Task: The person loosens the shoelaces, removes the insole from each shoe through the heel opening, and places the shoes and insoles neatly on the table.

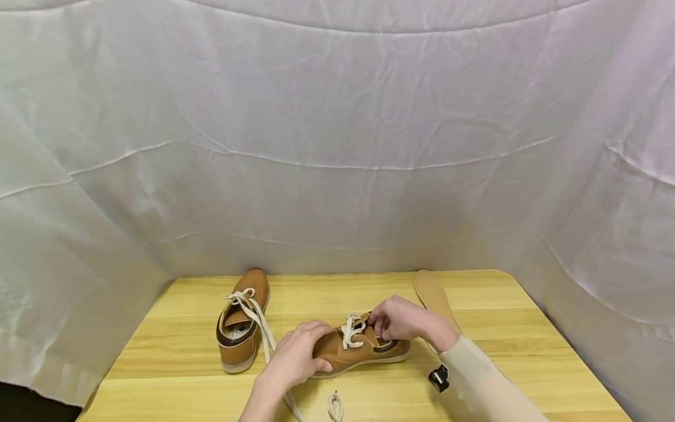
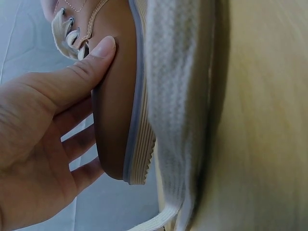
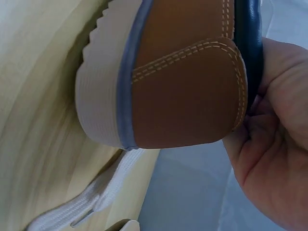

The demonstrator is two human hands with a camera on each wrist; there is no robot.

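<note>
A brown leather lace-up shoe (image 1: 329, 346) lies lengthwise on the table, toe to the left, with cream laces (image 1: 352, 333) tied at its front. My left hand (image 1: 296, 353) grips the toe, thumb on the near side and fingers round the far side. At the shoe's opening my right hand (image 1: 402, 321) has curled fingers on the tongue and collar; the fingertips are partly hidden inside. The right wrist view shows the stitched heel (image 3: 187, 96) with the right hand (image 3: 276, 125) at its dark padded collar. In the left wrist view the thumb of my left hand (image 2: 53, 110) presses the upper.
The matching brown shoe (image 1: 244, 346) stands at the left, toe toward the back. A long flat cream lace (image 1: 266, 331) trails from it to the front edge, near a looped lace end (image 1: 334, 406). A tan insole (image 1: 433, 293) lies back right. A small black device (image 1: 439, 378) is by the right sleeve.
</note>
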